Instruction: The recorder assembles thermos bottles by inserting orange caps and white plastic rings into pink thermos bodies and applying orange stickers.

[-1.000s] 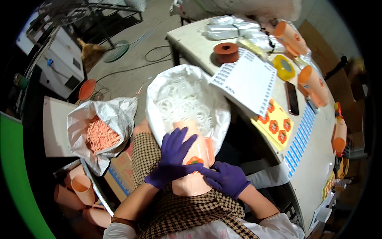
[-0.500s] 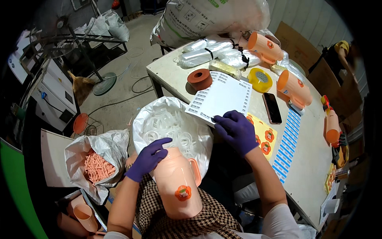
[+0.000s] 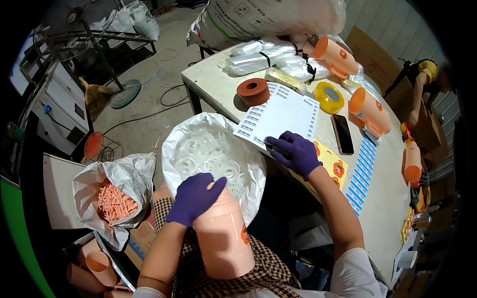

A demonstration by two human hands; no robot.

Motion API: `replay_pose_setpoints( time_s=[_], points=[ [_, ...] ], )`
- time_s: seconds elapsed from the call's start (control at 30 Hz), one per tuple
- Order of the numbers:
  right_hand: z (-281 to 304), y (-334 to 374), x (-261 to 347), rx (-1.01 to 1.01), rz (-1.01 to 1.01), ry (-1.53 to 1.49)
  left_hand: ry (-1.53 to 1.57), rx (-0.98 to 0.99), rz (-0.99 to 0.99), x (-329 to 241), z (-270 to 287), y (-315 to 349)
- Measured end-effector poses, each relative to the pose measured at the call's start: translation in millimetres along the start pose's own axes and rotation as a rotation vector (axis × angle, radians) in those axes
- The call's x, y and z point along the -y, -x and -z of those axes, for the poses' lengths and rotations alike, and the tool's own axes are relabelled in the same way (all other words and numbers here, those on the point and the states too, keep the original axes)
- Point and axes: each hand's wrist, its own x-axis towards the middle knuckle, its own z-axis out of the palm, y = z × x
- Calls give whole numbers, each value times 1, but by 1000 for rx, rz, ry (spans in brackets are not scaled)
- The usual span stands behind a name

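Nearest us, the peach jug (image 3: 224, 246) rests against the checkered apron (image 3: 271, 265) over the lap. Its rounded body, we judge, could roll if the hold at its neck slackened, since the cloth gives it no flat seat. We read its long axis as running away from the wearer, the far end leaning slightly left: broad base toward the body, narrower neck toward the sack, flower sticker (image 3: 245, 235) turned to the right. Its handle does not show. The left hand (image 3: 196, 199) is draped over the neck, thumb set apart from the fingers, whose tips are hidden. Just beyond, the white sack (image 3: 170, 149) gapes, so a forward slip could drop the jug among the clear rings (image 3: 198, 161). Farther right, the right hand (image 3: 295, 154) bends its fingers at the near corner of the label sheet (image 3: 283, 116); whether they pinch anything we cannot tell. The sheet lies at the edge of the tabletop (image 3: 385, 213), so a careless tug could, in our view, drag it off or crease a label.
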Motion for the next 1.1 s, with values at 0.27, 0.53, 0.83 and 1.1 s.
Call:
replay_pose_setpoints(
  time_s=[0.27,0.53,0.83,1.1],
  points=[
    [2,-4,-8,-12,67,-66,252,-69,-265,-41,-28,-18],
    [1,1,-15,-65,93,2,-379,-286,-668,-40,-45,-89],
    [2,-14,-9,77,106,25,200,-310,-460,-43,-35,-90],
    [4,-26,-83,-171,-299,-887,180,-152,-358,-17,-65,10]
  ],
)
